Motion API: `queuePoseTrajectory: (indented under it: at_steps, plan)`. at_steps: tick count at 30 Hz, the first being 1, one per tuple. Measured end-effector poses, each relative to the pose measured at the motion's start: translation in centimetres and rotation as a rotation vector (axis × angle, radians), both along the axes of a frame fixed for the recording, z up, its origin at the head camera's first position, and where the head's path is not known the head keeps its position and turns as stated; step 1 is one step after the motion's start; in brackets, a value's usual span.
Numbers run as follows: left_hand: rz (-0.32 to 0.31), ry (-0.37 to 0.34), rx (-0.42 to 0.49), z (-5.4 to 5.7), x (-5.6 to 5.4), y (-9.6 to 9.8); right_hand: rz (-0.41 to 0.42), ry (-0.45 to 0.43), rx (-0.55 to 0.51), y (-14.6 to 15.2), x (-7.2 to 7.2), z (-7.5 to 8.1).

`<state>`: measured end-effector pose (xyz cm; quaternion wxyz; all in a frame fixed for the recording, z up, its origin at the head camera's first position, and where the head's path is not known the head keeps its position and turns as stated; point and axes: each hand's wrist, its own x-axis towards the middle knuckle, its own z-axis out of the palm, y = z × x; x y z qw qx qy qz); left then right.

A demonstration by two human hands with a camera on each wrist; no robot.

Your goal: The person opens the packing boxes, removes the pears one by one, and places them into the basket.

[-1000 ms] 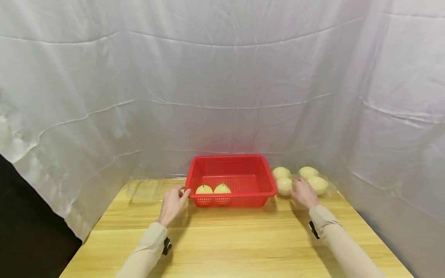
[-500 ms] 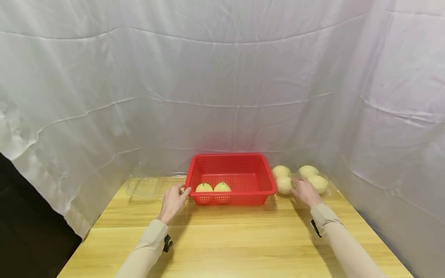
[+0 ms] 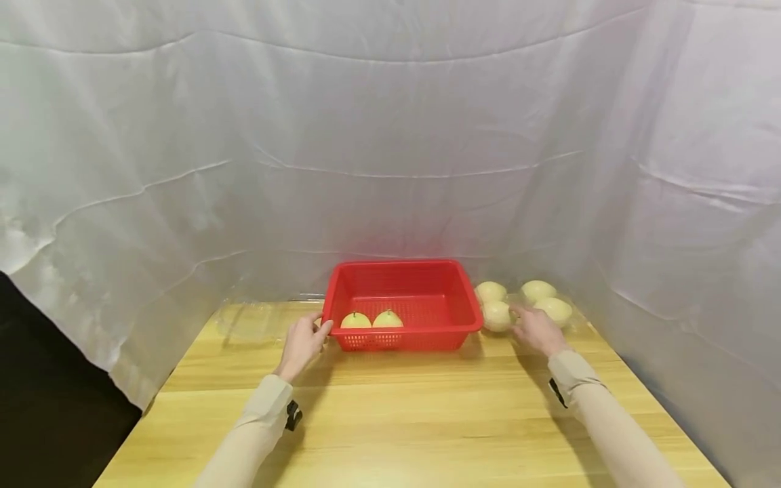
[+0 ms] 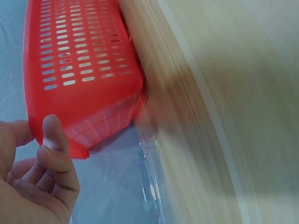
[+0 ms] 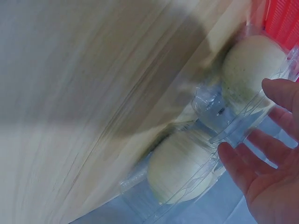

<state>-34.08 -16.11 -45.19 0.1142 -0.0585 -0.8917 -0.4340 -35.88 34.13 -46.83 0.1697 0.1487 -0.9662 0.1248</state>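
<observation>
The left hand [image 3: 303, 347] is at the near left corner of a red plastic basket [image 3: 403, 339], its thumb and fingers pinching the rim on either side. Inside lie two pale yellow pears [image 3: 356, 320] with stems, side by side near the front wall. My right hand [image 3: 538, 330] reaches over a clear plastic clamshell [image 5: 212, 100] holding several pale yellow pears [image 3: 552, 310]. Its fingers are spread and loosely bent. In the right wrist view the thumb overlaps the edge of the pear [image 5: 252, 70] nearest the basket.
On the left of the wooden table [image 3: 390, 413] lies a clear plastic piece [image 3: 244, 322], hard to make out. Grey-white cloth [image 3: 390, 135] hangs behind and on both sides, close to the basket's back. A black area [image 3: 49, 400] borders the left side.
The head view has tilted slightly, so everything sits a little higher. My right hand has shifted slightly right relative to the basket; the left hand stays on the basket rim.
</observation>
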Motion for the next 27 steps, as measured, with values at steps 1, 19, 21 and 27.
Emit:
queuePoseTrajectory:
  at_steps: [1,19,21,27]
  plan:
    - [-0.003,-0.002,0.003,0.1,0.0,0.0,0.001,0.004,0.007,0.1,0.0,0.0]
    - [0.019,-0.03,-0.008,0.2,-0.1,0.2,0.076,0.102,-0.01,0.8,1.9,-0.2]
    - [0.015,-0.033,-0.009,0.3,-0.1,0.2,0.094,0.106,-0.007,0.9,2.2,-0.1]
    - [0.01,-0.026,-0.03,0.3,-0.1,0.2,0.193,0.146,-0.002,1.5,3.1,-0.2]
